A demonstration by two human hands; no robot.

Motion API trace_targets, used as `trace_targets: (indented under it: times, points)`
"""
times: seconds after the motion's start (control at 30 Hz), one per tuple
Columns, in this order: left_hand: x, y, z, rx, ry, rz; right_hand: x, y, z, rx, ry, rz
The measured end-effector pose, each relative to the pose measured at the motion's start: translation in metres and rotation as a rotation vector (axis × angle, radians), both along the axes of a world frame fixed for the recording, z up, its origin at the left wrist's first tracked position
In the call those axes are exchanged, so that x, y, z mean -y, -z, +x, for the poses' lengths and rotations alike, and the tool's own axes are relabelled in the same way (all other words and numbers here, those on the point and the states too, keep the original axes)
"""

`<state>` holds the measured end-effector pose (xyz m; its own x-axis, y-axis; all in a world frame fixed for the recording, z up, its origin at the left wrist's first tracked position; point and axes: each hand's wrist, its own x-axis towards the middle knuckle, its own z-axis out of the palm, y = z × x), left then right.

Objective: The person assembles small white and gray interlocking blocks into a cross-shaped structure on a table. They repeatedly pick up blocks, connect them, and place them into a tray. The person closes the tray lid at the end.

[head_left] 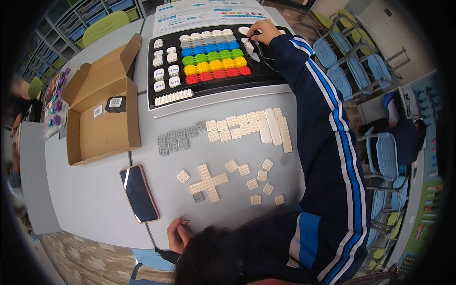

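Note:
My right hand [264, 32] reaches to the far right corner of a black kit tray [209, 84]. Its fingers are pinched together beside a white round piece [244, 30]; what they hold, if anything, is too small to tell. Small white pieces [250, 50] and black cables [269, 56] lie just below these fingers. My left hand [177, 234] rests at the table's near edge, fingers loosely bent and apart, holding nothing. Between the hands lie a cream cross of studded plates [208, 182], loose cream square plates [261, 175], grey square plates [180, 134] and long cream strips [272, 127].
Rows of coloured studded blocks [214, 66] fill the tray, with an instruction sheet [204, 14] behind it. To the left are an opened cardboard box [102, 121] and a phone [140, 194]. Blue chairs [380, 156] stand right of the table. Other people are at the sides.

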<state>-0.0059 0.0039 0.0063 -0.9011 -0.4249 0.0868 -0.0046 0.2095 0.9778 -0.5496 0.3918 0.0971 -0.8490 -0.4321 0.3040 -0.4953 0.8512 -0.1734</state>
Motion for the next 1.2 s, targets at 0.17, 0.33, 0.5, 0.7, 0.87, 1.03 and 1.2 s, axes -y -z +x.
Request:
trace_targets:
  times: [0.17, 0.33, 0.5, 0.7, 0.87, 1.03, 1.2]
  points:
    - [0.000, 0.000, 0.001, 0.000, 0.033, -0.001, 0.003, -0.015, 0.020, -0.043, -0.042, 0.157]
    - [-0.007, -0.008, 0.002, 0.009, -0.049, -0.012, 0.015, -0.050, 0.070, -0.088, -0.123, 0.234]
    - [-0.020, -0.020, -0.010, -0.001, -0.114, 0.016, 0.018, -0.099, 0.192, -0.168, -0.370, 0.069]
    - [-0.029, -0.024, -0.009, -0.036, -0.171, 0.030, 0.044, -0.081, 0.331, 0.188, -0.423, -0.063]
    - [-0.037, -0.033, -0.013, -0.042, -0.137, 0.074, 0.078, -0.014, 0.369, 0.369, -0.382, -0.149]
    - [-0.032, -0.030, -0.011, -0.050, -0.032, -0.132, 0.107, 0.033, 0.360, 0.251, -0.418, -0.130]
    - [-0.036, -0.044, -0.012, -0.086, 0.095, -0.363, 0.110, 0.039, 0.351, 0.220, -0.461, -0.143]
